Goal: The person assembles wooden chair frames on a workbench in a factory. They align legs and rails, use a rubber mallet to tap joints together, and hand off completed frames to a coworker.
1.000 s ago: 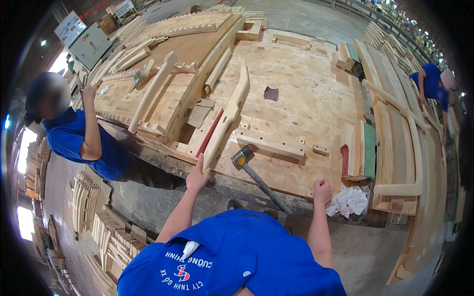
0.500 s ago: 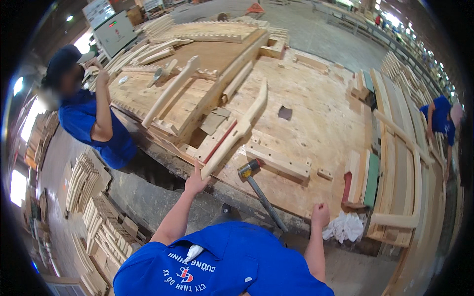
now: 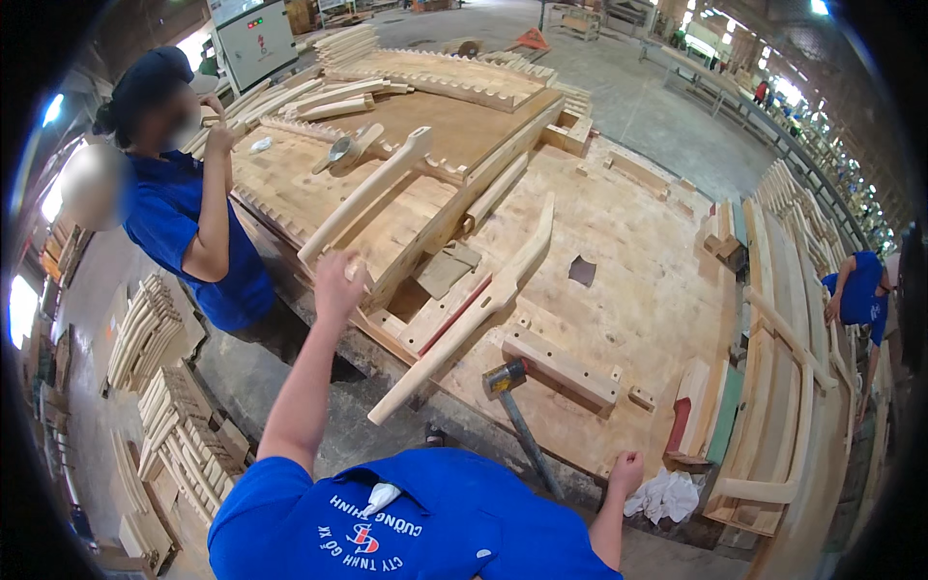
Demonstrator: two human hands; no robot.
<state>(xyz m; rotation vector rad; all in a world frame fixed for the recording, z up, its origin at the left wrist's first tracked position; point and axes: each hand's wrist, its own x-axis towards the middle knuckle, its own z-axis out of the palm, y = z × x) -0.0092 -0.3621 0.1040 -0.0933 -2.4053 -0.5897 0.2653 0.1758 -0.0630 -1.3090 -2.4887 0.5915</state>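
A brown square patch was seen lying flat on the tabletop, well in from its edges. By the tabletop's right edge, near the close corner, a wooden block with a green side was set. On the raised board along the left edge, a round metal piece could be made out, with scalloped strips spread toward the far edge. Beyond the far left corner, a pale cabinet was shown with small lights lit. On the floor, stacked curved pieces were seen to the left and an orange triangular object past the far edge. A blue-shirted co-worker was seen beside the left edge; another co-worker was seen bent forward at the far right.
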